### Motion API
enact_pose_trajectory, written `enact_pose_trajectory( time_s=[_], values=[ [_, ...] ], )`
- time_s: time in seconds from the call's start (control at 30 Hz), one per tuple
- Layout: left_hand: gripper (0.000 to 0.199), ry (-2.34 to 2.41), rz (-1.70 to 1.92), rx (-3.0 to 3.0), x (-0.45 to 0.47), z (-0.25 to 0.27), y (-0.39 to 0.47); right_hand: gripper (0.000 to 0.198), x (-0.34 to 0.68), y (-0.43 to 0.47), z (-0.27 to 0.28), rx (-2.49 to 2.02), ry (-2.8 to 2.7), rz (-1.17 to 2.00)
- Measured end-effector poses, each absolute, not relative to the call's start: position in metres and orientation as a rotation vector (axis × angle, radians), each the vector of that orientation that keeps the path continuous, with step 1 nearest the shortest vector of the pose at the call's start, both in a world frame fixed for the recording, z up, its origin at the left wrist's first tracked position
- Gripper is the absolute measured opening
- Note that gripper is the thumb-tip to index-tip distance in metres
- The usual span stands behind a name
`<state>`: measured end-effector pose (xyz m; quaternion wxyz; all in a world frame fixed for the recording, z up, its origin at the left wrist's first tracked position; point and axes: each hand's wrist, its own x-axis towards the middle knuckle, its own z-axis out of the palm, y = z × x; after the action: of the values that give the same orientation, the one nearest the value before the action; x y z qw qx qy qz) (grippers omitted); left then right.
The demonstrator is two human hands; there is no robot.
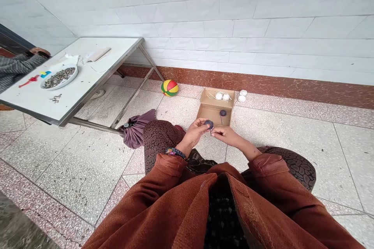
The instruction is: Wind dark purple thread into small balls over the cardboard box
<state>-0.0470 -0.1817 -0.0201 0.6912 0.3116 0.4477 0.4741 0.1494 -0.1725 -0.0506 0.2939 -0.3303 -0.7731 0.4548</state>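
My left hand [196, 132] is closed around a small dark purple ball of yarn [208, 124], with the thumb on its near side. A short dark strand runs from the ball to my right hand [226, 135], whose fingers are pinched on it. Both hands are above the near edge of an open cardboard box [214, 111] on the floor. Inside the box lies a second dark ball of yarn [223, 113] with a loose strand. White balls of yarn [219, 95] rest on the box's opened lid, and more white balls [242, 95] sit on the floor beside it.
A white table [117, 48] at the left bears a dish of seeds [60, 78]. Another person's sleeve [22, 66] shows at its far side. A colourful ball [170, 88] and a purple cloth bag [137, 128] are on the floor. A tiled wall [263, 46] stands behind.
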Motion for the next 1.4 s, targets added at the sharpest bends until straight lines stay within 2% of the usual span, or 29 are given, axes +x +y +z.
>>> enact_pose_trajectory(
  time_s=[0.1, 0.23, 0.47, 0.7, 0.97, 1.23, 1.4],
  values=[
    [0.044, 1.097, 1.038, 0.777, -0.048, -0.029, -0.182, 0.032, 0.153, -0.173, -0.039, -0.834, -2.003, 1.297],
    [0.043, 1.082, 0.894, 0.897, -0.044, -0.035, -0.183, 0.036, 0.161, -0.167, -0.033, -0.899, -1.805, 1.237],
    [0.066, 0.843, 0.858, 0.867, -0.032, -0.026, -0.189, 0.024, 0.16, -0.16, -0.045, -1.09, -1.706, 1.121],
    [0.045, 0.856, 0.96, 0.692, -0.039, -0.017, -0.187, 0.02, 0.157, -0.16, -0.061, -1.205, -1.866, 1.027],
    [0.042, 1.008, 1.091, 0.638, -0.044, -0.027, -0.182, 0.022, 0.151, -0.175, -0.044, -0.734, -2.215, 1.081],
    [0.059, 0.981, 0.906, 0.826, -0.034, -0.031, -0.189, 0.026, 0.16, -0.163, -0.041, -0.911, -1.965, 0.936],
    [0.064, 0.816, 0.871, 0.774, -0.035, -0.023, -0.191, 0.023, 0.158, -0.159, -0.052, -1.063, -1.812, 1.002]
  ],
)
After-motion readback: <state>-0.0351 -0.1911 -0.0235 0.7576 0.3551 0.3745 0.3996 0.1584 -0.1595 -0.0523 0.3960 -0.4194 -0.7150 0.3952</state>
